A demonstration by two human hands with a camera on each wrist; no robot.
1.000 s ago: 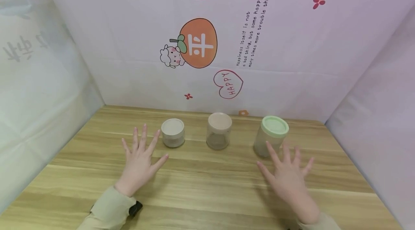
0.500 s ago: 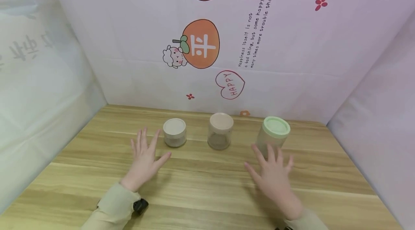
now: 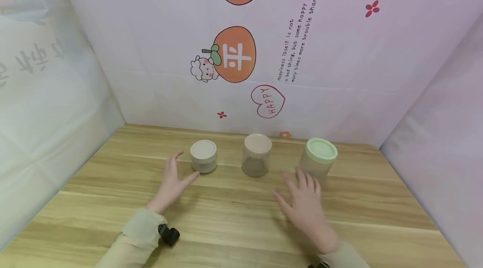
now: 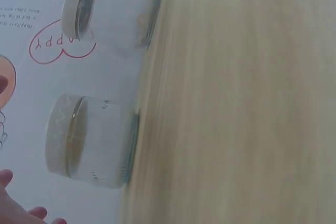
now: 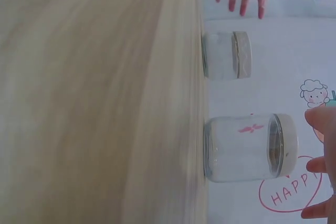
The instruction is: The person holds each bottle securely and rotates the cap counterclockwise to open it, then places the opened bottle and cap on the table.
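Note:
Three lidded clear jars stand upright in a row near the back of the wooden table. The short jar [image 3: 203, 157] with a white lid is at the left, and my left hand [image 3: 171, 184] is beside it, thumb and fingers spread apart around its near left side. A medium jar [image 3: 256, 154] with a beige lid stands in the middle. At the right is the tallest jar [image 3: 318, 158], with a green lid; my right hand [image 3: 305, 205] hovers in front of it, fingers extended, overlapping its lower part. Neither hand holds anything. The left wrist view also shows the short jar [image 4: 92, 140].
A white printed cloth [image 3: 320, 108] rises directly behind the jars, and pale cloth walls [image 3: 49, 92] close in both sides. The wooden table [image 3: 234, 226] extends toward me. A black wrist device [image 3: 169, 234] sits at my left cuff.
My right hand has moved left, from the green-lidded jar's right front toward the middle. My left hand has shifted slightly right, its fingers bending toward the white-lidded jar. The jars stay put.

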